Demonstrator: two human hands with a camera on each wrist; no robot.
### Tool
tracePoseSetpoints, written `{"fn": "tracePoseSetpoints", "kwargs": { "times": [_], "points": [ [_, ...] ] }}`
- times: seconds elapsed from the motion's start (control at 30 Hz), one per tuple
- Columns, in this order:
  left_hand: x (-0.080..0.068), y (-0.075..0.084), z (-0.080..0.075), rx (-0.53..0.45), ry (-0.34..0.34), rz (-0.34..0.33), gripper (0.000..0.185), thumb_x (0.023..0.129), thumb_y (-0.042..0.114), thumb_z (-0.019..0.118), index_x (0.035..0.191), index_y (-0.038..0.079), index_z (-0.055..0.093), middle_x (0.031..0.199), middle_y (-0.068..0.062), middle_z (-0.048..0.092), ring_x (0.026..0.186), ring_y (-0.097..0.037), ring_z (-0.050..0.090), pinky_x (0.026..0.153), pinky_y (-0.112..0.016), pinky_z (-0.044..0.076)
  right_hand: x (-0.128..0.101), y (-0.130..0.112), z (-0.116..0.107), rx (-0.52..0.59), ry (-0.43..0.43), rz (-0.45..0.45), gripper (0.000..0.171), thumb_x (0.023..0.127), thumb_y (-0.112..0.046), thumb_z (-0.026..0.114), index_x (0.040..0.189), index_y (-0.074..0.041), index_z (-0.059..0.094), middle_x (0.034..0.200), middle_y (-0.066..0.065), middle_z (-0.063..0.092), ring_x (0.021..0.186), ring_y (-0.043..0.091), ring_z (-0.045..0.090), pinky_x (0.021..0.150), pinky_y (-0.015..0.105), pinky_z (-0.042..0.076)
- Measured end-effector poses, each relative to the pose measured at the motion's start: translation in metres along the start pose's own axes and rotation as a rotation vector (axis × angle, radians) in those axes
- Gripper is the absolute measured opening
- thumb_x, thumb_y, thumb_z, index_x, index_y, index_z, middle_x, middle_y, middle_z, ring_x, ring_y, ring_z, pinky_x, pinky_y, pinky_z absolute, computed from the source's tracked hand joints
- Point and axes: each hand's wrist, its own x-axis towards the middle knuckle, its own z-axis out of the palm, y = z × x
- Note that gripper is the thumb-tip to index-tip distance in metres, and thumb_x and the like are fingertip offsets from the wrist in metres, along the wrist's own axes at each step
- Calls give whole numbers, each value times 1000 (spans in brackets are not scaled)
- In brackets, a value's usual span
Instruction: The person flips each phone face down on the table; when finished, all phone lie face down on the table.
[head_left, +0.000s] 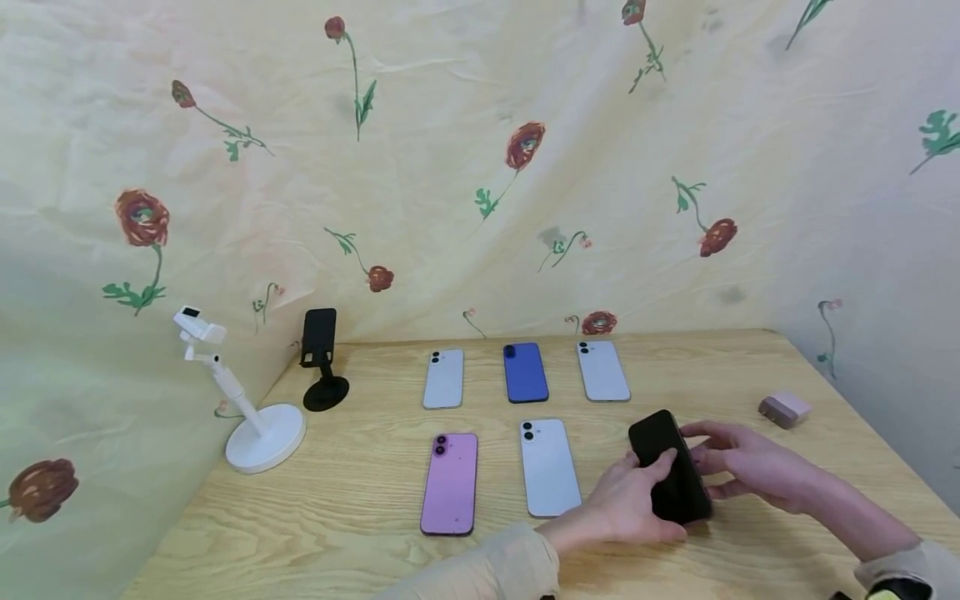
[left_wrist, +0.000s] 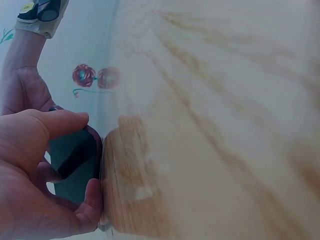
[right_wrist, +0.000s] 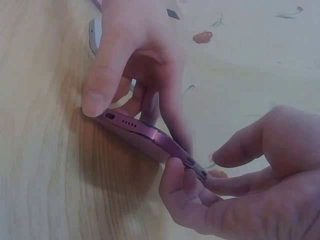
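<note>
A dark-faced smartphone [head_left: 662, 467] with a purple frame [right_wrist: 167, 146] lies face up between both hands at the right of the table. My left hand [head_left: 618, 504] spans it, a finger over the screen and others gripping its edges; in the left wrist view, the thumb and fingers of the left hand [left_wrist: 25, 165] reach round the phone [left_wrist: 75, 155]. On the opposite long side, my right hand [head_left: 765, 467] holds the edge. Close up, the fingers of the right hand [right_wrist: 260, 185] curl at the side edge near its buttons, the thumb held apart.
A white phone [head_left: 551, 468] and a purple phone [head_left: 450, 483] lie left of the hands. Behind are a blue phone [head_left: 526, 372] and two pale phones [head_left: 444, 379] [head_left: 603, 372]. White stand [head_left: 264, 437] and black stand [head_left: 326, 392] are far left; a small pinkish block [head_left: 784, 409] sits right.
</note>
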Motion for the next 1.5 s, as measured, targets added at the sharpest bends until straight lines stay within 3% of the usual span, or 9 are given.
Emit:
{"fn": "tracePoseSetpoints", "kwargs": {
  "times": [0.23,0.37,0.7,1.03,1.37,1.5],
  "points": [
    [-2,4,-3,-73,37,-56,91,79,51,80,156,25,38,130,-1,59,108,-8,56,84,-17,42,0,-2,4,23,-13,-34,64,99,1,52,145,21,12,110,16,56,98,24,60,78,45,55],
    [-1,4,-5,-81,54,-51,94,79,53,80,156,23,36,123,3,65,105,-7,59,84,-17,43,0,-2,6,47,-38,-66,67,99,1,54,146,19,11,111,16,54,98,25,61,78,46,55],
    [-2,4,-17,-252,-15,-117,108,76,45,86,161,25,23,125,6,64,104,-9,58,84,-19,44,2,-5,10,75,-92,-111,53,102,4,40,146,20,15,115,19,56,103,30,61,80,50,55],
    [-2,2,-25,-351,0,-128,107,73,41,89,158,25,25,118,7,64,100,-8,59,78,-20,45,3,-11,19,72,-65,-79,60,102,0,49,149,17,16,115,20,56,104,32,62,80,49,55],
    [-9,3,-28,-430,18,-153,97,72,37,90,150,20,35,105,7,64,89,-3,58,72,-18,45,4,-6,26,93,-106,-114,59,103,-3,50,150,14,17,117,23,54,106,32,61,80,52,55],
    [-10,3,-30,-456,16,-161,100,74,36,89,153,14,33,112,4,64,95,-4,59,75,-18,46,5,-2,27,101,-118,-109,62,104,-5,50,152,12,15,123,25,51,109,34,60,82,53,54]
  ]
}}
